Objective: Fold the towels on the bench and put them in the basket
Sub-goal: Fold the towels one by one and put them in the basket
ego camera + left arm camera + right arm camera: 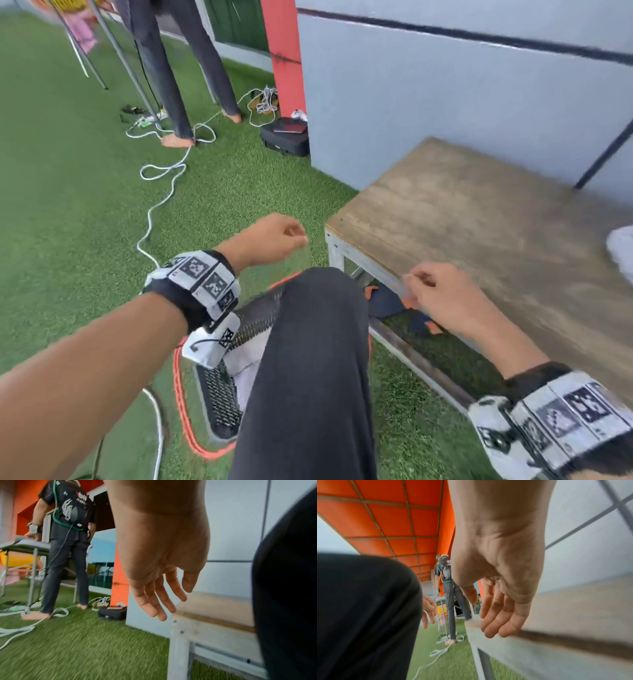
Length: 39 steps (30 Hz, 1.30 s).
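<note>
The wooden bench (479,226) stands at right with a metal frame; a white towel (621,248) shows only at the right edge of the head view. A black mesh basket (222,394) with an orange rim sits on the grass below my raised knee, a pale folded cloth inside it. My left hand (274,240) hovers over the grass left of the bench corner, fingers relaxed and holding nothing (159,601). My right hand (435,291) hangs at the bench's front edge, fingers loosely extended and empty (498,616).
Green artificial grass (68,205) covers the floor. A white cable (161,192) snakes across it toward a standing barefoot person (178,85). A black case (286,137) lies by the grey wall. Dark and orange items (387,303) lie under the bench.
</note>
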Motion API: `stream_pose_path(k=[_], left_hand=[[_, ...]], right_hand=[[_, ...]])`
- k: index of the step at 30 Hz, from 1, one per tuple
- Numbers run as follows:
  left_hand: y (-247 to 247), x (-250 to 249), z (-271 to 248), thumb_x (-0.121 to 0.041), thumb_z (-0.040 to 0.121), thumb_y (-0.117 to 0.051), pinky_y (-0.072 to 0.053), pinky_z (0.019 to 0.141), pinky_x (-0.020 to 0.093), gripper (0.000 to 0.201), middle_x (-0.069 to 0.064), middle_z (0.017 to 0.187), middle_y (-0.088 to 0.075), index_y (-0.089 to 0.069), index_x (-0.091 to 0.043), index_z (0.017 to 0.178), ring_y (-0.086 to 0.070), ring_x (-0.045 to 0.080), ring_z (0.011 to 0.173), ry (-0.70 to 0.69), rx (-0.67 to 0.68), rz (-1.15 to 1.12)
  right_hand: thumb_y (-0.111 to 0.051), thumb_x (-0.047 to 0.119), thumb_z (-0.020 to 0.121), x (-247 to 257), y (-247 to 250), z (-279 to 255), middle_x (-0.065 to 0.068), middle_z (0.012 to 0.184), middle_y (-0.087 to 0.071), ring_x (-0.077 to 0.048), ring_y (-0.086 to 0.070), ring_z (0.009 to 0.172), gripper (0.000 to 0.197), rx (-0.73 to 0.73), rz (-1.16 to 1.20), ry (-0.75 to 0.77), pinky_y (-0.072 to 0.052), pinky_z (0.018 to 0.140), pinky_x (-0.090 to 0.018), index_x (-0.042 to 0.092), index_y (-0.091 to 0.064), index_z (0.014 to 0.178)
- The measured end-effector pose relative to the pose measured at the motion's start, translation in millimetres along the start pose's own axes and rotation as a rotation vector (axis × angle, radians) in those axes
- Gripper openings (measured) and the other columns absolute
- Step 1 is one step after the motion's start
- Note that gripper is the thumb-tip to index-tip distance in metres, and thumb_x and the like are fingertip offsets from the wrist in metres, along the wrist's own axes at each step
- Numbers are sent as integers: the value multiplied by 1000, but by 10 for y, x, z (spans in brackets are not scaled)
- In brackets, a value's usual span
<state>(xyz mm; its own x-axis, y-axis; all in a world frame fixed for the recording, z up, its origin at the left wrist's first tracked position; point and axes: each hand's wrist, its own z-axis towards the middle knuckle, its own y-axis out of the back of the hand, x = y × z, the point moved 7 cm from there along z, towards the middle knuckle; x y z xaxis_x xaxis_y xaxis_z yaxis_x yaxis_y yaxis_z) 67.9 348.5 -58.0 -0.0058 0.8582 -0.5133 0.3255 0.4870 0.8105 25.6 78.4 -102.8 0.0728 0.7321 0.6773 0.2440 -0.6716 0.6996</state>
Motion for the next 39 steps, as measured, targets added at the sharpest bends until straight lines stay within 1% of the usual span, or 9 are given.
stream_pose_path(k=[10, 14, 16, 19, 24, 27, 31, 34, 39], left_hand=[[-1, -2278, -203, -22, 92, -63, -54, 79, 33, 11, 5, 96, -74, -72, -16, 95, -71, 22, 86, -379, 12, 115], [-481, -3226, -195, -43, 84, -61, -54, 85, 26, 19, -8, 89, -71, -70, -27, 87, -69, 15, 82, -518, 70, 185], [-811, -3625, -156, -40, 90, -60, -44, 69, 3, 19, -13, 83, -65, -71, -26, 95, -61, 6, 74, -570, 98, 240], [-1436, -4056, -56, -28, 95, -60, -40, 67, 18, 20, -6, 93, -63, -72, -14, 103, -61, 14, 89, -636, 185, 267], [-2476, -4338, 154, -29, 93, -61, -46, 95, 32, 24, -2, 121, -62, -69, -18, 113, -56, 17, 113, -642, 384, 332], [-2927, -4458, 237, -25, 92, -62, -46, 100, 37, 26, 6, 127, -60, -67, -14, 116, -55, 26, 120, -671, 404, 358], [-3300, -4523, 291, -31, 93, -59, -23, 118, 44, 42, 11, 145, -40, -56, -14, 131, -28, 34, 142, -699, 389, 495], [-3337, -4551, 364, -25, 84, -63, -29, 110, 41, 58, 11, 136, -41, -44, -11, 136, -32, 36, 133, -709, 311, 520], [-3236, -4536, 494, -15, 90, -59, -43, 78, 38, 35, 12, 118, -60, -45, -10, 122, -55, 33, 111, -728, 218, 387]], right_hand=[[-53, 40, 100, -360, 1466, -1086, 2, 76, -74, -20, -71, 74, 32, -273, 4, 12, -56, 84, -41, 19, -70, 82], [-56, 36, 97, -854, 1847, -1508, 4, 72, -73, -19, -70, 76, 27, -355, 47, -78, -54, 82, -38, 20, -69, 78], [-58, 34, 96, -1137, 2002, -1652, 4, 72, -73, -18, -69, 76, 26, -383, 36, -128, -51, 74, -34, 21, -67, 75], [-58, 34, 96, -1547, 2175, -1767, 6, 75, -71, -14, -66, 75, 22, -395, -9, -186, -47, 67, -29, 22, -65, 79], [-54, 40, 95, -2081, 2318, -1779, 8, 91, -68, -20, -62, 95, 17, -366, -78, -310, -50, 82, -37, 26, -61, 87], [-48, 51, 91, -2271, 2357, -1757, 2, 100, -66, -22, -59, 100, 21, -363, -97, -363, -51, 87, -40, 32, -55, 87], [-47, 57, 88, -2401, 2384, -1707, -2, 105, -61, -25, -60, 94, 21, -311, -129, -411, -50, 79, -40, 38, -48, 82], [-47, 53, 86, -2468, 2418, -1686, 0, 109, -60, -25, -59, 96, 23, -261, -168, -439, -51, 87, -44, 32, -52, 94], [-46, 55, 94, -2522, 2434, -1623, 2, 111, -62, -25, -59, 100, 35, -210, -237, -470, -51, 90, -45, 24, -54, 109]])
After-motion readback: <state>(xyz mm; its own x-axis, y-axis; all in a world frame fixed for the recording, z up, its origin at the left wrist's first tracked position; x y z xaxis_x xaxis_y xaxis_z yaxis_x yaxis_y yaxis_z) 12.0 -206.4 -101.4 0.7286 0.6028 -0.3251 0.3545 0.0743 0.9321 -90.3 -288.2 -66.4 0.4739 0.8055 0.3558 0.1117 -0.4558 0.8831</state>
